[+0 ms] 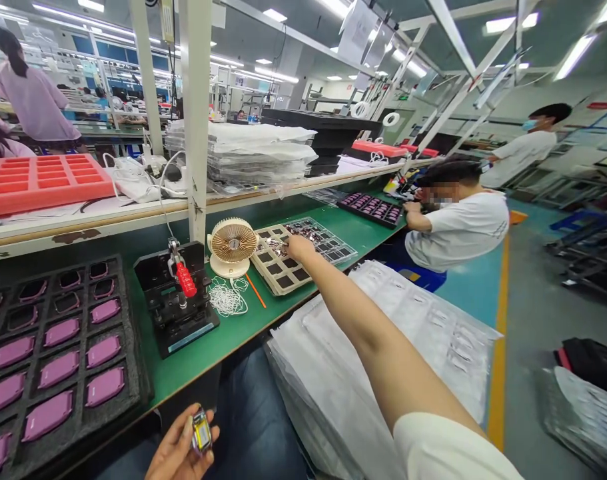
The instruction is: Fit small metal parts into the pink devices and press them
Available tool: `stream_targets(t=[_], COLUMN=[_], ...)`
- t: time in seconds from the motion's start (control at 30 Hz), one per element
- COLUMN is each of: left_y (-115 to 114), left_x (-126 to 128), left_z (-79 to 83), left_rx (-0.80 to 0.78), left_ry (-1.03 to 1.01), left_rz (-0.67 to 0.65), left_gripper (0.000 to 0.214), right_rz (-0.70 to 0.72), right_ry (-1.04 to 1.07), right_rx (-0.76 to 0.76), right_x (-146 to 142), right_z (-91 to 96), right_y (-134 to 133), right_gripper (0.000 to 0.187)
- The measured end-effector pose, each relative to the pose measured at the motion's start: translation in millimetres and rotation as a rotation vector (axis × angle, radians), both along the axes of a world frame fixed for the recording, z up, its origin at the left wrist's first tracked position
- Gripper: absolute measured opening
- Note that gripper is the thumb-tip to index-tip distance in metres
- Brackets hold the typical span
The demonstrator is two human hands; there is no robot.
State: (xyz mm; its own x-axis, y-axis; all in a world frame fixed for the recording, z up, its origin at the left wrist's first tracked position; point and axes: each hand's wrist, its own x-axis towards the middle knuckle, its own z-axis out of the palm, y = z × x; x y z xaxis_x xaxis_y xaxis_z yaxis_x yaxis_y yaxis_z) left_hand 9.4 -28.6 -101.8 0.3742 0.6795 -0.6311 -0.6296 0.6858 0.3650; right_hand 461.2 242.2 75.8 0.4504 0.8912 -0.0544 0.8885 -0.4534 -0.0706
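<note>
While the right hand reaches with curled fingers into the beige compartmented tray at frame centre, the left hand grips a small yellow-faced metal part at the bottom edge.

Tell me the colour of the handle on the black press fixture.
The handle on the black press fixture is red, seen in the head view.

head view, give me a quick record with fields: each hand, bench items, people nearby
left hand: holds a small part low, near the lap
right hand: stretched out, on the beige tray
bench: green; fan, press jig with red handle, white wire coil, black tray of purple parts
nearby: co-worker seated at the same bench
</note>
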Motion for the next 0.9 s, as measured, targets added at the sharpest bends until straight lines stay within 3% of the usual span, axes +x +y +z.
stream_targets(t=[0.13,0.23,0.33,0.4,0.5,0.57,0.67,0.9], left_y=[17,35,50,53,46,38,27,18], left_x=[22,41,58,66,73,73,69,61], left_z=[37.5,68.0,84.0,87.5,87.6,86.6,85.1,80.8], left_rx=[0.097,0.178,0.237,0.279,0.344,0.374,0.388,0.444], left_ry=[0.035,0.026,-0.004,0.005,0.039,0.064,0.115,0.179], left_rz=[0.05,0.078,0.127,0.161,0.184,0.184,0.214,0.315], left_gripper=[0.046,0.035,0.032,0.033,0.03,0.03,0.034,0.045], right_rz=[0.036,0.119,0.325,0.573,0.679,0.66,0.634,0.767], right_ry=[0.025,0.092,0.295,0.633,0.799,0.802,0.77,0.758], right_rx=[0.091,0.17,0.192,0.321,0.569,0.686,0.747,0.718], right_x=[-18,-53,-109,-153,-212,-235,-248,-246], right_z=[26.2,31.1,12.9,-7.9,-40.8,-58.2,-73.9,-79.9], right_y=[-30,-82,-166,-224,-276,-286,-281,-273], right_gripper=[0.032,0.026,0.018,0.012,0.012,0.014,0.015,0.014])
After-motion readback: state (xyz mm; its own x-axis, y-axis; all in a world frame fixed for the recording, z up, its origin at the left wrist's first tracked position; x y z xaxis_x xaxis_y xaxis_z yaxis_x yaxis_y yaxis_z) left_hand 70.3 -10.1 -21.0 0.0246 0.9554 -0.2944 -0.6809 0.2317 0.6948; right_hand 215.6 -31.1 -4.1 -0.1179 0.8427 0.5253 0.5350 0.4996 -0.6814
